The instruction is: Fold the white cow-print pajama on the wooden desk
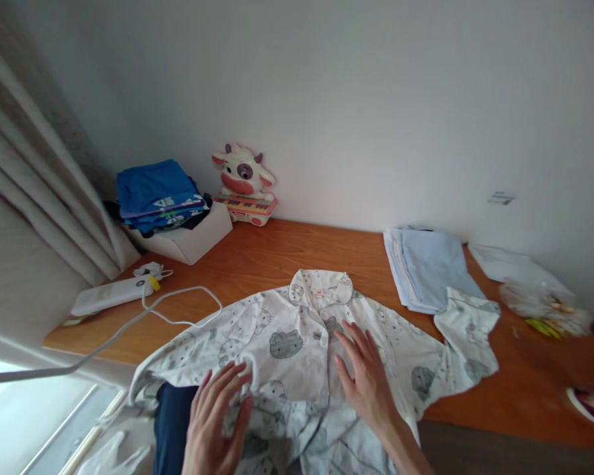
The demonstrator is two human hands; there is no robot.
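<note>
A white collared shirt (297, 336) printed with grey cartoon animals lies spread face up on an orange wooden table (267, 254), sleeves out to both sides. My left hand (215, 422) lies flat on the shirt's lower left front, fingers apart. Flat on the button placket at the middle, with fingers spread, rests my right hand (363, 379). Neither hand grips anything.
A white box (188, 241) with stacked blue clothes (156, 194) stands at the back left, beside a cow-shaped toy keyboard (245, 185). A white power strip (111, 293) and its cable lie left. Folded light-blue clothes (428, 267) lie right, papers and a plastic bag (544, 303) beyond. Curtain at left.
</note>
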